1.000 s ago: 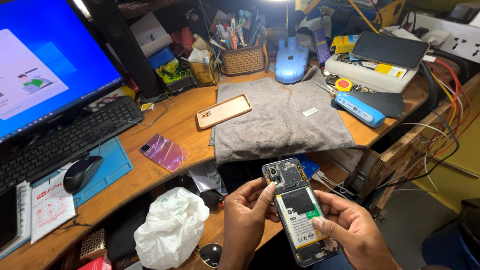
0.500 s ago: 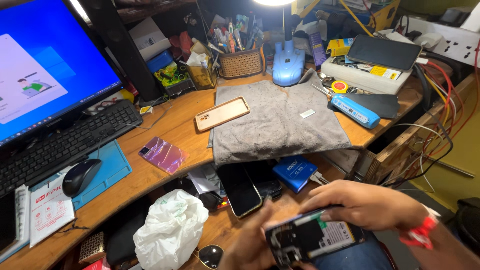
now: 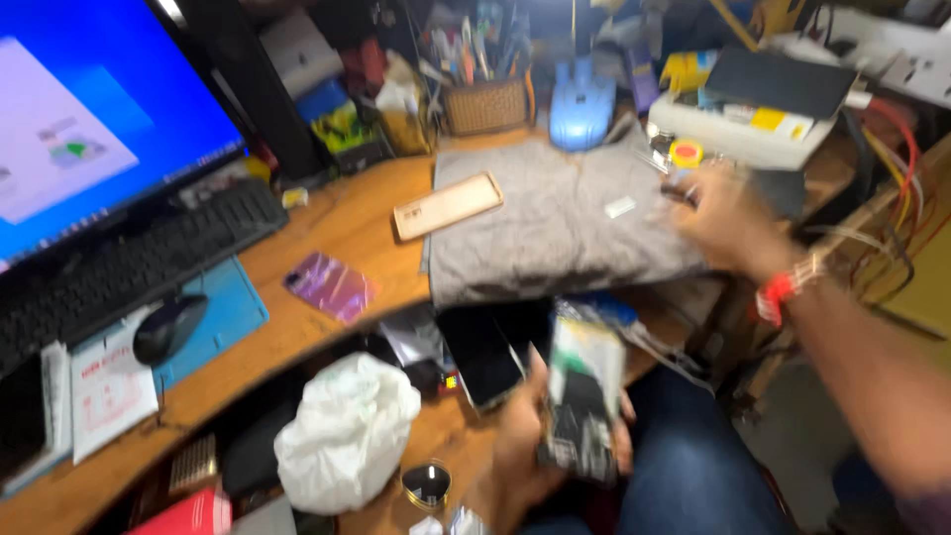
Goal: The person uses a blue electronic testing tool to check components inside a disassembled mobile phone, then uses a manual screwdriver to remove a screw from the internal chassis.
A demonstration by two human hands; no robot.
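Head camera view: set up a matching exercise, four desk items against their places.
Items:
1. Opened phone with its back cover off
2. Dark oval computer mouse
3. Crumpled white plastic bag
4. Gold-coloured flat phone case

Places:
A. On the blue mat beside the black keyboard
B. At the left edge of the grey cloth
C. In the left hand
D. On the lower shelf, left of the left hand

Pairs: 1-C, 2-A, 3-D, 4-B
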